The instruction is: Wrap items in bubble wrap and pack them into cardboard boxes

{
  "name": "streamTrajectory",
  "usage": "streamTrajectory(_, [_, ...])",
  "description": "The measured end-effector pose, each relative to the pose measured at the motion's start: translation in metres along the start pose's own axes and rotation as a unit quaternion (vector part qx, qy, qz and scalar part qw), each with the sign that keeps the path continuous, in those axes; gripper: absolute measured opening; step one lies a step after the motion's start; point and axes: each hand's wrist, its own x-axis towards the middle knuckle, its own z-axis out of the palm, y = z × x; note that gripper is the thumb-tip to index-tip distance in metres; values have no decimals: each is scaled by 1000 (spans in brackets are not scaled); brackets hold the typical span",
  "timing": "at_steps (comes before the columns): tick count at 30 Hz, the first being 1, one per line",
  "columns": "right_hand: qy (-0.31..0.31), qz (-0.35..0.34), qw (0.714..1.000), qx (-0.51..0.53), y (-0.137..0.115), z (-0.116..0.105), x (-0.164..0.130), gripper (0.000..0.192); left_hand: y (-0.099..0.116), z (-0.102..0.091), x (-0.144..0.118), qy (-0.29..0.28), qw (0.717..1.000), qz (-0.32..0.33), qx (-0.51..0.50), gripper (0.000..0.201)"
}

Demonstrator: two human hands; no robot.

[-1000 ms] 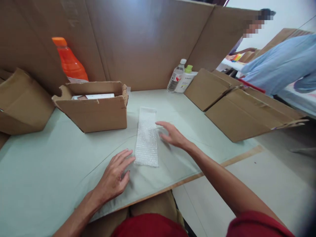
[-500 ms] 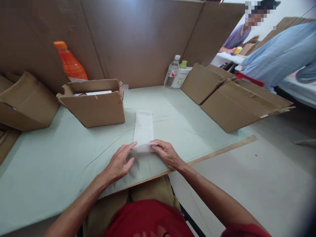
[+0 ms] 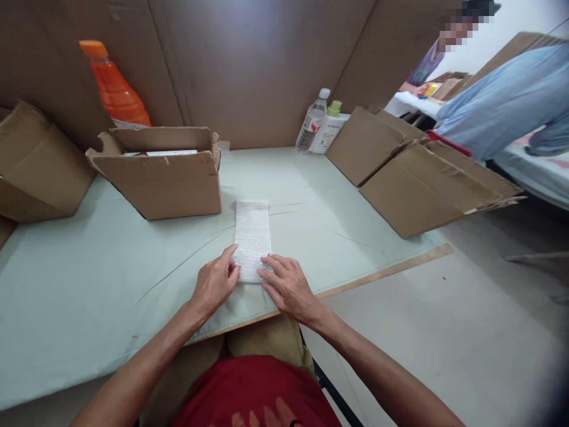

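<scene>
A narrow white bubble-wrap bag (image 3: pixel 252 228) lies flat on the pale green table cover, its long side pointing away from me. My left hand (image 3: pixel 216 279) is at the bag's near left edge, with index finger and thumb apart and touching that edge. Over the near right corner rests my right hand (image 3: pixel 287 284), its fingers spread and lying on the wrap. Part of that corner is hidden under the right fingers. Neither hand grips the bag.
A cardboard box (image 3: pixel 178 190) with white items inside stands behind to the left, before an orange bottle (image 3: pixel 118 92). A clear water bottle (image 3: pixel 311 124) and a white bottle (image 3: pixel 329 131) stand at the back. More cardboard boxes (image 3: pixel 413 190) stand right. Two people are beyond.
The bag's near end, lifted and blurred before, now lies flat. My right hand has gone from pinching its near edge to resting spread on it. The view has shifted slightly.
</scene>
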Motion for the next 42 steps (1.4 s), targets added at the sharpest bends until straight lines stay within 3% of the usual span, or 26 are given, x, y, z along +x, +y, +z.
streamTrajectory(4, [21, -10, 998, 51, 6, 9, 8, 31, -1, -6, -24, 87, 992, 97, -1, 38])
streamTrajectory(8, [17, 15, 988, 150, 1, 2, 7, 28, -1, -4, -43, 63, 976, 208, -11, 44])
streamTrajectory(12, [-27, 145, 955, 256, -9, -13, 1, 19, 2, -1, -45, 22, 987, 138, -77, 41])
streamTrajectory(14, [-11, 164, 956, 241, -13, -21, -5, 20, 5, -1, -43, -7, 992, 78, -100, 42])
streamTrajectory(17, [51, 85, 988, 122, -17, -26, -13, 27, 5, -1, -37, -42, 994, 30, -97, 45])
streamTrajectory(19, [33, 17, 998, 56, -17, -23, -14, 31, 3, 2, -32, -45, 996, 22, -75, 47])
streamTrajectory(22, [-13, -24, 999, 20, -16, -12, -8, 31, 0, 5, -30, 16, 999, 39, -26, 43])
streamTrajectory(25, [-19, -15, 998, 55, -14, -5, -1, 25, 0, 1, -41, 78, 991, 113, -4, 37])
streamTrajectory(28, [-54, 34, 990, 129, -15, -7, -2, 22, 1, -5, -58, 24, 984, 177, -24, 43])
streamTrajectory(31, [-63, 80, 982, 160, -18, -13, -7, 26, -2, -6, -62, -15, 987, 158, -36, 46])
streamTrajectory(34, [-2, 69, 994, 89, -20, -15, -8, 30, -5, 0, -46, -1, 994, 109, -33, 44])
streamTrajectory(37, [-16, 12, 1000, 16, -19, -13, -5, 35, -6, 6, -26, 23, 996, 83, -35, 42])
streamTrajectory(39, [-43, -10, 999, 5, -18, -10, -2, 32, -4, 6, -22, 45, 993, 96, -48, 42])
streamTrajectory(42, [-36, 16, 997, 66, -15, -7, 0, 27, 0, 2, -34, 35, 987, 147, -58, 45])
